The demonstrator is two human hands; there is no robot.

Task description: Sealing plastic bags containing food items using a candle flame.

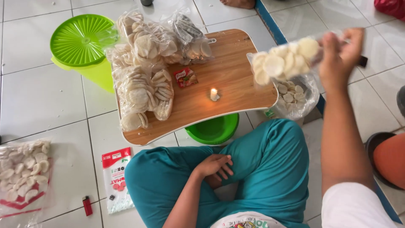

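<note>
From my feed, the right hand (339, 52) is raised off the far right corner of the wooden lap table (230, 69), fingers closed around the neck of a clear bag of pale round crackers (282, 62); motion blur smears both, so I cannot make out how the fingertips lie. A dark thing pokes out behind that hand, too blurred to identify. The left hand (215, 165) rests on the teal trousers (261, 169) below the table, fingers loosely curled, holding nothing. On the table burns a small candle (214, 93), with sealed cracker packs (145, 67) piled at its left end. Under the near edge a green bowl (213, 128) is half hidden. Right of the table, an open plastic bag (295, 99) of crackers sits partly behind the held one.
</note>
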